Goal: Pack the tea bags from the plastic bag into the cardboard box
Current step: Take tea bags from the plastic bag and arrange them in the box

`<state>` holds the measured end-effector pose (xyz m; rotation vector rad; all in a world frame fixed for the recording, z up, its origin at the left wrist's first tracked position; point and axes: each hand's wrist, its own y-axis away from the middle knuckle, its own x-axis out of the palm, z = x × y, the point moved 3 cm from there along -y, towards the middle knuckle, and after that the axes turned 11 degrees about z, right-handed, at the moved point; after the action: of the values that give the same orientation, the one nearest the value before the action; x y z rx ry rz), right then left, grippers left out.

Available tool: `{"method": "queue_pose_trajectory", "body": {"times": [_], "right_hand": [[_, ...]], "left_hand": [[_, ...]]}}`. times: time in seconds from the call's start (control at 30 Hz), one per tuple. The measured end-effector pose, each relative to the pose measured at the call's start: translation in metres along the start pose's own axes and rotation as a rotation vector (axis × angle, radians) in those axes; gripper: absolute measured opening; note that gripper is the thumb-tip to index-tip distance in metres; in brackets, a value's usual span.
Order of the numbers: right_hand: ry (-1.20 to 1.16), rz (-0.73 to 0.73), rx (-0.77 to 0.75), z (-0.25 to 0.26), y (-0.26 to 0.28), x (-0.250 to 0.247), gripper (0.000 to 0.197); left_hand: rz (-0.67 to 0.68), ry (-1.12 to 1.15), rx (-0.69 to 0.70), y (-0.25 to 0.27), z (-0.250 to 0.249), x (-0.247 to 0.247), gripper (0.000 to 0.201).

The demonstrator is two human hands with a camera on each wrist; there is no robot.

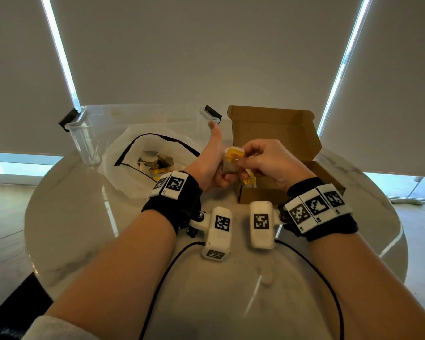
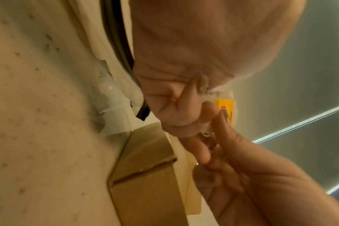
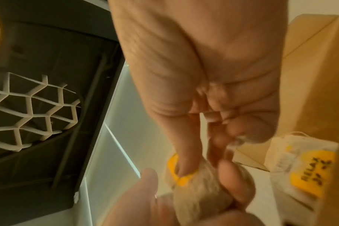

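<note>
- I see my left hand point(image 1: 212, 168) curled round a tea bag point(image 1: 233, 158) with a yellow label, thumb raised, just above the near left corner of the cardboard box point(image 1: 275, 133).
- My right hand point(image 1: 268, 160) pinches the same bag from the right.
- The open box holds another yellow-labelled tea bag point(image 3: 308, 169).
- The plastic bag point(image 1: 142, 153), left on the counter point(image 1: 84, 217), holds more tea bags.
- A clear bin point(image 1: 88, 133) stands behind it.
</note>
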<state>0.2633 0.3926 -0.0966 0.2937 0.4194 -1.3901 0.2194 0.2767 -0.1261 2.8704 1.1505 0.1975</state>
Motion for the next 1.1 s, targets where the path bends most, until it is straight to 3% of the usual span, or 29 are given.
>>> {"method": "queue_pose_trajectory", "body": {"times": [0.07,0.17,0.33,0.53,0.8,1.0,1.1], "right_hand": [[-0.118,-0.072,0.017,0.000,0.002,-0.009,0.006],[-0.293,-0.167,0.133,-0.005,0.005,-0.026,0.009],[-0.090,0.006,0.426,-0.017,0.006,-0.030,0.013],[0.193,0.120,0.496,-0.028,-0.009,-0.013,0.021],[0.208,0.016,0.411,-0.031,-0.011,-0.010,0.009],[0.162,-0.051,0.334,-0.023,-0.007,-0.015,0.011],[0.194,-0.157,0.175,-0.006,-0.006,-0.013,0.014]], "left_hand": [[-0.097,-0.091,-0.005,-0.001,0.001,-0.002,0.087],[-0.210,-0.338,-0.066,0.003,0.001,-0.002,0.038],[-0.179,-0.479,-0.149,0.005,0.004,0.002,0.009],[-0.206,-0.412,-0.162,0.007,0.003,0.006,0.013],[-0.239,-0.488,-0.092,0.017,-0.009,0.003,0.004],[-0.522,-0.412,0.306,0.073,-0.067,-0.032,0.020],[-0.656,-0.632,0.307,0.119,-0.076,-0.055,0.032]]}}
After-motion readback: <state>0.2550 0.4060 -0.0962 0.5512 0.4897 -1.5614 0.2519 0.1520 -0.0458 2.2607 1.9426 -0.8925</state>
